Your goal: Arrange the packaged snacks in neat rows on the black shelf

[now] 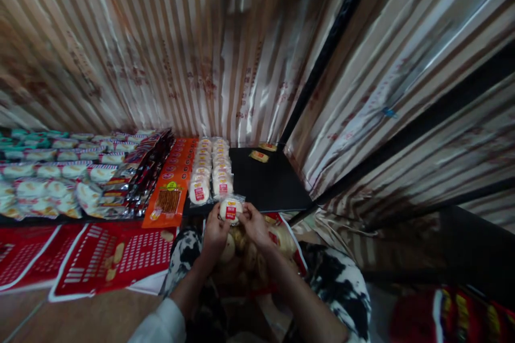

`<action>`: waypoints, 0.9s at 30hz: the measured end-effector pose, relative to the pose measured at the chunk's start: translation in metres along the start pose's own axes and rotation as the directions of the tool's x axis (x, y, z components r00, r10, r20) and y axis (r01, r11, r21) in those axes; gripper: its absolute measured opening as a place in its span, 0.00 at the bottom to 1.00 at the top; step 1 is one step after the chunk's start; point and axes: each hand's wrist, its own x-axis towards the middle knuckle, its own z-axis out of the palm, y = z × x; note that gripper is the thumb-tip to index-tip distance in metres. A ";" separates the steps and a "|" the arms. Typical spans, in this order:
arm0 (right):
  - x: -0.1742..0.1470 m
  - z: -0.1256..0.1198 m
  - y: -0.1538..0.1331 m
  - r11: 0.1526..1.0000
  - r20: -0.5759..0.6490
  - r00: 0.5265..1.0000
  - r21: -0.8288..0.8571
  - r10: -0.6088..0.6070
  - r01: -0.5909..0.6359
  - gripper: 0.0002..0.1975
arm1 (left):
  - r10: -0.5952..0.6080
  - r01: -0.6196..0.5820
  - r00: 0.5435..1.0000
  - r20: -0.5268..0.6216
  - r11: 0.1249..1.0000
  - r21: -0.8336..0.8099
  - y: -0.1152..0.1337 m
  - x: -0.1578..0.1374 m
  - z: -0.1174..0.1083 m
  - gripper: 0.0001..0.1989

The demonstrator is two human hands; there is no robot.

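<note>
A: Hand state?

B: Both are pinching. The left hand (218,224) is holding the left edge of a wrapped white cake (230,211); the right hand (253,222) is holding its right edge. The red label is facing the camera.

A: Where is the cake sitting?

B: The hands are holding it at the near edge of the black table (265,185), just in front of two rows of similar cakes (201,171). Cannot tell whether its wrapper is touching the table.

A: And underneath?

B: A red bag (300,263) is resting between the knees; loose packets are showing inside it.

A: Main risk?

B: My judgement: a slip. The wrapper is looking slick and the fingers are gripping only the margins. If one hand is loosening too early, the cake could be falling into the bag.

A: Others?

B: Squeezing too hard might be denting the cake or splitting its film. The rows are standing close to the hands, so a stray knuckle could be pushing their front pieces askew. Also, the orange packet (174,171) is apparently overhanging the table edge; a catching sleeve might be dragging it off.
</note>
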 end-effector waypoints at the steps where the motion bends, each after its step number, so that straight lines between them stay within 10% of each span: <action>1: 0.007 0.002 -0.002 1.000 -0.003 1.000 -0.027 -0.002 0.002 0.09 | 0.063 -0.062 0.997 -0.038 0.998 0.022 -0.002 0.002 0.002 0.28; 12: 0.045 0.022 -0.009 0.916 -0.104 0.990 -0.399 -0.092 0.043 0.09 | 0.288 -0.233 0.956 -0.064 0.870 0.434 -0.017 0.020 0.018 0.21; 27: 0.052 0.031 -0.002 0.811 -0.097 0.982 -0.579 -0.164 0.078 0.18 | 0.354 -0.283 0.934 -0.057 0.826 0.487 -0.027 0.034 0.028 0.22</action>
